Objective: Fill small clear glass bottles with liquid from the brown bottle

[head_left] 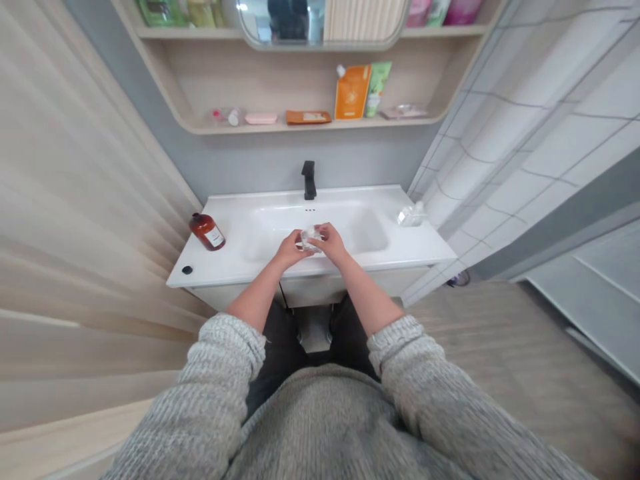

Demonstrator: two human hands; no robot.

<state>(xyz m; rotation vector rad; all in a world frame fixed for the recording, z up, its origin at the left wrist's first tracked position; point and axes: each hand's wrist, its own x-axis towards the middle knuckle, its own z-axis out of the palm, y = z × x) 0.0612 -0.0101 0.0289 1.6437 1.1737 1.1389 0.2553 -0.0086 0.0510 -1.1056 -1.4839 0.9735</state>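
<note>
A small clear container (311, 238) with a whitish top is between my two hands, above the front part of the white sink (367, 230). My left hand (290, 249) has its fingers closed around the left side of it. From the right, my right hand (330, 243) grips it, with the thumb across its front. The container's contents and exact kind are too small to make out. Beyond the hands, the black faucet (309, 180) rises from the back of the sink.
On the counter's left stand a brown bottle (207, 232) with a white label and a small black cap (187, 270). A clear bottle (411, 215) sits at the right. Above is a shelf (200, 127) holding an orange pouch (353, 93), a green tube (377, 89) and other toiletries.
</note>
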